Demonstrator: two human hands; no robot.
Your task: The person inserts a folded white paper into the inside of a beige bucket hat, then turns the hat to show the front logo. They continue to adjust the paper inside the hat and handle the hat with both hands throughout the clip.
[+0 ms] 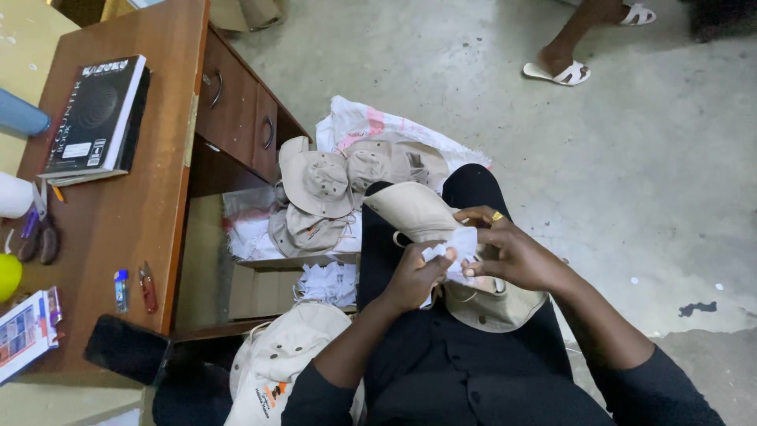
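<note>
**Both hands pinching white paper over a beige hat on your lap**

Your left hand (416, 276) is curled almost closed, thumb and fingers nipping the lower edge of a small crumpled white paper (456, 246). Your right hand (516, 254) is also nearly closed, fingertips pinching the same paper from the other side; a yellow ring shows on one finger. The two hands meet just above your lap, close enough to touch through the paper.

Both forearms come up from the bottom of the view in dark sleeves pushed back, the left one angling up and to the right, the right one angling up and to the left, wrists bent in toward each other.

The paper sits against a beige hat (441, 237) that lies across your dark trousers, its brim sticking out to the upper left and its crown under your right hand.

Just beyond your knees a pile of similar hats (331, 189) rests on a white sack (371, 126) with red print. A cardboard box (268, 288) holding more white paper slips stands near your left knee. Another hat (276, 359), with an orange and black patch, lies beside your left elbow.

On the wooden desk (150, 205) to the left lies a black book (98, 114) with a white label, and at its near edge a small carton (24, 331) with coloured pictures.
</note>
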